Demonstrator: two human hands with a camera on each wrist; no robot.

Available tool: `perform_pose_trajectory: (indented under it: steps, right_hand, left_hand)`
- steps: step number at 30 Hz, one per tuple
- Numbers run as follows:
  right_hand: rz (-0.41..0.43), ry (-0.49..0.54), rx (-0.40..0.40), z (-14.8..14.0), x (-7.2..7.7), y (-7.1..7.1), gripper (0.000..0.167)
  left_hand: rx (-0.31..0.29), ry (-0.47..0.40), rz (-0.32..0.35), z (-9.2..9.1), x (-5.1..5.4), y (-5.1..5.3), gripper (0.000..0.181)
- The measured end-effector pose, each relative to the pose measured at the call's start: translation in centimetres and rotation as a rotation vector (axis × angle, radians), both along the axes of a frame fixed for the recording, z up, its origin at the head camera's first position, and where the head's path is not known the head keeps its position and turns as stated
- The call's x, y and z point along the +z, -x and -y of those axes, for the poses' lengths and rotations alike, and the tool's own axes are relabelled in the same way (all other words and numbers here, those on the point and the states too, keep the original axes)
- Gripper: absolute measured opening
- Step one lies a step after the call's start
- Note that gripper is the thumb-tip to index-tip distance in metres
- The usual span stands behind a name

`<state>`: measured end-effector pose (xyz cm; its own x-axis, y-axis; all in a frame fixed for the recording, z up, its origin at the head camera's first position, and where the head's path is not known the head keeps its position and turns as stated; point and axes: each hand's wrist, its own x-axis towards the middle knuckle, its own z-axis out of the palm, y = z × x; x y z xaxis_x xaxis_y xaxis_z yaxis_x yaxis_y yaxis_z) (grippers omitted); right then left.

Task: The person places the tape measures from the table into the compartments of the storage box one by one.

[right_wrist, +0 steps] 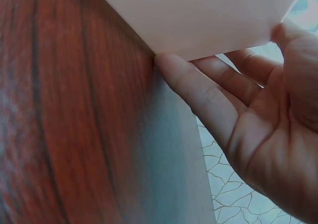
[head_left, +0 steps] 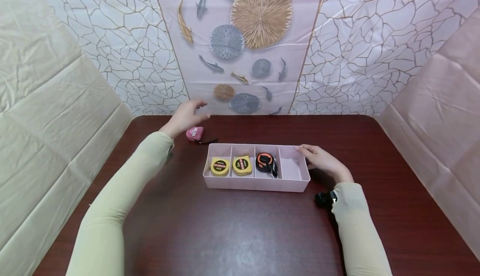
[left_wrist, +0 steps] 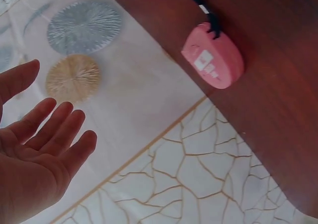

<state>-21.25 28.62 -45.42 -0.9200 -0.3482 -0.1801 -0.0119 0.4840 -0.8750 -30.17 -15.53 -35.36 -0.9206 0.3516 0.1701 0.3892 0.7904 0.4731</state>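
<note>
My left hand (head_left: 186, 116) hangs above the table's back left, its fingers parted and nothing between them. Just below it lies a pink tape measure (head_left: 195, 133) with a black strap; in the left wrist view the tape measure (left_wrist: 216, 57) is apart from the fingers. A pale pink divided box (head_left: 255, 184) sits mid-table. My right hand (head_left: 321, 160) grips its right end, thumb on the rim and fingers against the outside wall. In its compartments are a yellow tape measure (head_left: 219, 166), a second yellow tape measure (head_left: 242, 165) and a black-and-orange tape measure (head_left: 265, 162). The rightmost compartment holds nothing.
The dark red-brown table (head_left: 225, 230) has rounded back corners. A patterned cloth (head_left: 240, 71) hangs along its back edge, with pale cloth walls on both sides. A black device (head_left: 325, 199) is strapped at the right wrist.
</note>
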Motion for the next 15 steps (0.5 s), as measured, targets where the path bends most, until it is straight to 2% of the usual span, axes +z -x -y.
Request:
perform_pose_trajectory:
  steps: [4,10,15]
  right_hand:
    - [-0.003,-0.002,-0.002,-0.1,-0.1,0.1,0.060]
    - [-0.008,-0.003,-0.007,-0.1,-0.3,0.1,0.060]
    - [-0.012,-0.002,-0.016,0.0,-0.4,0.2,0.058]
  left_hand:
    - [0.002,0.016,0.012,0.4,-0.6,0.2,0.055]
    - [0.026,-0.021,0.058,1.4,-1.6,0.6,0.055]
    - [0.041,-0.017,0.074,2.2,-2.5,1.1,0.055]
